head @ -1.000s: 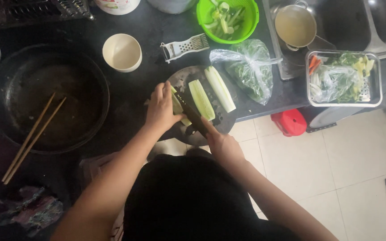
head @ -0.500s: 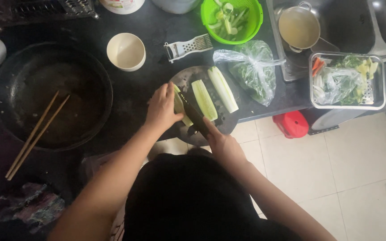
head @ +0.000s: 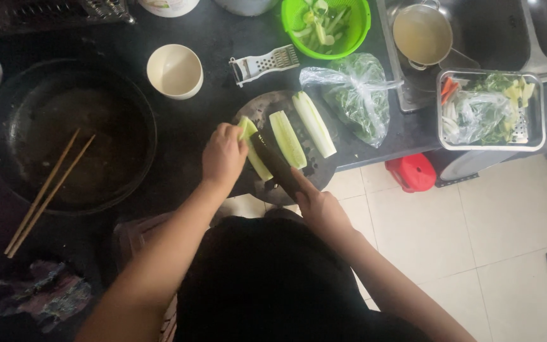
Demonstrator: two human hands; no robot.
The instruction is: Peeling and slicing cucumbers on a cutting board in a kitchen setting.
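Note:
My left hand (head: 223, 156) presses down on a pale green cucumber piece (head: 250, 140) at the left side of a round dark cutting board (head: 314, 172). My right hand (head: 320, 206) grips the handle of a dark knife (head: 273, 161), whose blade lies along the cucumber piece right beside my left fingers. Two more long peeled cucumber pieces, one (head: 287, 139) in the middle and one (head: 314, 123) further right, lie on the board, apart from both hands.
A dark wok (head: 125, 114) with chopsticks (head: 49, 190) sits left. A cream bowl (head: 175, 71), a peeler (head: 264, 63), a green colander of cut vegetables (head: 326, 25), a bag of greens (head: 359, 101), a pot (head: 422, 33) and a metal tray of vegetables (head: 490, 109) lie beyond. A red stool (head: 413, 172) stands on the tiled floor.
The view has shifted slightly. Both hands stay at the board, with the knife still on the left cucumber piece.

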